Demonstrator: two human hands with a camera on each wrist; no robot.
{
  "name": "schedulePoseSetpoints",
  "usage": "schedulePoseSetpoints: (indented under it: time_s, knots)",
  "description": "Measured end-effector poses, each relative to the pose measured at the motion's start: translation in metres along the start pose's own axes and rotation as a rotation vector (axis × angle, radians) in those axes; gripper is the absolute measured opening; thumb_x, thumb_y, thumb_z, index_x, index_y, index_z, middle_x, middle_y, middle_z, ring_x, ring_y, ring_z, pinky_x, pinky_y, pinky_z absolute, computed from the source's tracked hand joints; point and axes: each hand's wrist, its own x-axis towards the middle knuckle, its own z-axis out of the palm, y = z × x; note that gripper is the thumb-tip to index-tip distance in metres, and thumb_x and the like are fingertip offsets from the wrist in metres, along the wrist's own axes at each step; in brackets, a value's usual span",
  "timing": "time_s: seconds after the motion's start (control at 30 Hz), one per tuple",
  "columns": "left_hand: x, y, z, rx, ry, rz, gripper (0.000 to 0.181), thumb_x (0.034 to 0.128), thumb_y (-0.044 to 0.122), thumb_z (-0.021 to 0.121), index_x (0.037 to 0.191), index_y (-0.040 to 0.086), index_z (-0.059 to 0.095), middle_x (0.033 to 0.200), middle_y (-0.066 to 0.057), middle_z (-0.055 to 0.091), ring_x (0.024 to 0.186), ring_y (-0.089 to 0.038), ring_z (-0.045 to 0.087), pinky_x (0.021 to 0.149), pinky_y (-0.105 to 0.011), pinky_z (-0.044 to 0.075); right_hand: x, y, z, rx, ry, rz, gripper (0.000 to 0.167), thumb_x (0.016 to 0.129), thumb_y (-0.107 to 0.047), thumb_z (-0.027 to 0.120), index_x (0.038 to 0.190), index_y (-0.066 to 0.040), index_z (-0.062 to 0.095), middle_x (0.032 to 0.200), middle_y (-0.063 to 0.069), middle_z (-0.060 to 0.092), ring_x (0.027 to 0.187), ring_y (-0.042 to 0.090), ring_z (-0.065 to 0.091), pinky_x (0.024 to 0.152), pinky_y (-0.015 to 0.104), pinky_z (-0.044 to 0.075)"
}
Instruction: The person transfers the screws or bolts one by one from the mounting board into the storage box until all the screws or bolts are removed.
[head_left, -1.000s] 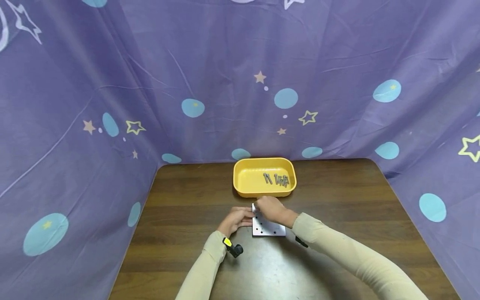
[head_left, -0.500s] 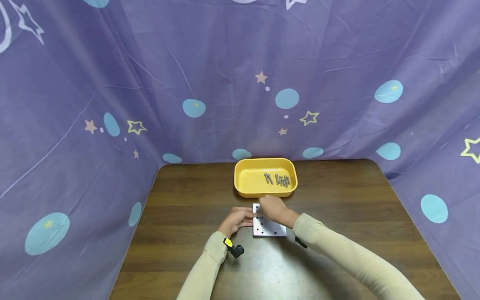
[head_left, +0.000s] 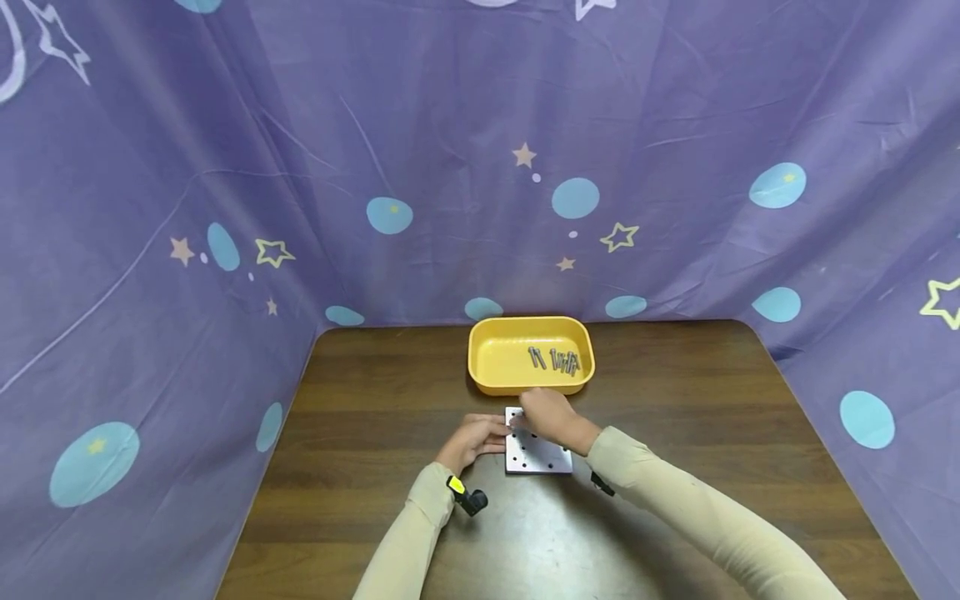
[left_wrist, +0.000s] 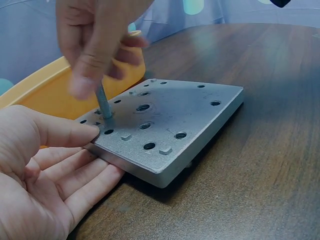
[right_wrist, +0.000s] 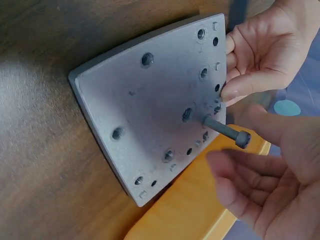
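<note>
A grey metal plate with several holes lies in front of the person, slightly raised at the left side. My left hand pinches its left edge, thumb on top and fingers beneath, as the left wrist view shows. One socket-head bolt stands in a hole near that edge, its shank partly out. Around the bolt's head, my right hand has its thumb and fingers spread apart, not touching it in the right wrist view. In the left wrist view the right hand is blurred and hides the bolt's head.
Just behind the plate stands a yellow tray with several loose bolts at its right side. All this rests on a wooden table. A purple patterned curtain encloses the back and sides.
The right hand shifts slightly at the plate's far left part, turning about the bolt. Compared with one second ago, the plate's far-left corner shows more. The left hand stays put.
</note>
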Motion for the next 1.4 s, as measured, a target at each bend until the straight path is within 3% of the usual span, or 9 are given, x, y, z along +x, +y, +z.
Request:
schedulePoseSetpoints:
  time_s: [0.1, 0.3, 0.4, 0.53, 0.8, 1.03, 1.23, 1.4]
  knots:
    - [0.0, 0.0, 0.0, -0.003, -0.011, 0.004, 0.046, 0.0899, -0.001, 0.068, 0.133, -0.013, 0.057, 0.098, -0.009, 0.074, 0.077, -0.016, 0.07, 0.081, -0.036, 0.064, 0.001, 0.001, 0.002, -0.001, -0.004, -0.001, 0.029, 0.092, -0.019, 0.076, 0.068, -0.01, 0.061, 0.061, 0.0, 0.056, 0.055, 0.014, 0.047, 0.051, 0.035, 0.047]
    - [-0.001, 0.0, 0.0, 0.005, -0.018, 0.007, 0.045, 0.0901, -0.001, 0.068, 0.132, -0.013, 0.058, 0.097, -0.009, 0.074, 0.078, -0.015, 0.069, 0.081, -0.036, 0.064, 0.002, 0.002, 0.002, 0.056, -0.028, -0.11, 0.015, 0.086, 0.008, 0.067, 0.079, -0.004, 0.069, 0.072, 0.004, 0.067, 0.064, 0.013, 0.056, 0.059, 0.035, 0.054]
    - [0.0, 0.0, -0.001, 0.008, -0.021, 0.007, 0.043, 0.0904, -0.001, 0.067, 0.132, -0.013, 0.059, 0.099, -0.009, 0.074, 0.078, -0.015, 0.07, 0.081, -0.035, 0.064, 0.002, 0.001, 0.003, 0.046, -0.033, -0.051, 0.013, 0.089, -0.002, 0.073, 0.077, -0.006, 0.068, 0.069, 0.003, 0.064, 0.061, 0.012, 0.053, 0.054, 0.034, 0.051]
    - [0.001, -0.002, 0.0, 0.003, -0.028, 0.011, 0.043, 0.0901, -0.001, 0.067, 0.131, -0.013, 0.059, 0.097, -0.008, 0.074, 0.078, -0.016, 0.07, 0.08, -0.035, 0.064, 0.0, 0.0, 0.007, -0.001, -0.022, 0.043, 0.032, 0.091, -0.023, 0.077, 0.067, -0.011, 0.061, 0.058, -0.001, 0.053, 0.053, 0.012, 0.044, 0.045, 0.033, 0.043]
    - [0.0, -0.002, 0.0, 0.007, -0.021, 0.02, 0.044, 0.0906, 0.0, 0.067, 0.132, -0.013, 0.058, 0.098, -0.008, 0.074, 0.079, -0.015, 0.07, 0.081, -0.036, 0.064, 0.0, 0.002, 0.007, 0.024, -0.039, -0.058, 0.013, 0.09, 0.005, 0.066, 0.082, -0.005, 0.07, 0.072, 0.004, 0.067, 0.063, 0.016, 0.059, 0.058, 0.037, 0.054]
    - [-0.001, -0.001, 0.0, 0.006, -0.012, 0.011, 0.043, 0.0909, 0.001, 0.068, 0.131, -0.012, 0.059, 0.096, -0.008, 0.074, 0.077, -0.015, 0.07, 0.081, -0.035, 0.064, 0.0, 0.002, 0.008, -0.015, -0.027, 0.044, 0.027, 0.091, -0.019, 0.077, 0.07, -0.008, 0.064, 0.064, 0.004, 0.062, 0.057, 0.017, 0.054, 0.054, 0.042, 0.052]
    - [0.0, -0.001, 0.0, 0.01, -0.011, 0.005, 0.044, 0.0909, 0.001, 0.068, 0.132, -0.012, 0.059, 0.095, -0.008, 0.073, 0.078, -0.016, 0.07, 0.081, -0.036, 0.064, -0.002, 0.002, 0.008, 0.011, -0.039, -0.026, 0.012, 0.09, 0.002, 0.069, 0.081, -0.005, 0.068, 0.07, 0.003, 0.064, 0.061, 0.014, 0.053, 0.055, 0.036, 0.05]
    - [0.0, -0.002, 0.0, 0.007, -0.015, 0.015, 0.044, 0.0904, 0.001, 0.068, 0.131, -0.012, 0.059, 0.093, -0.006, 0.073, 0.077, -0.016, 0.07, 0.08, -0.035, 0.064, -0.001, 0.004, 0.011, -0.009, 0.011, 0.004, 0.023, 0.09, -0.015, 0.077, 0.071, -0.009, 0.065, 0.063, 0.002, 0.062, 0.055, 0.015, 0.052, 0.051, 0.038, 0.049]
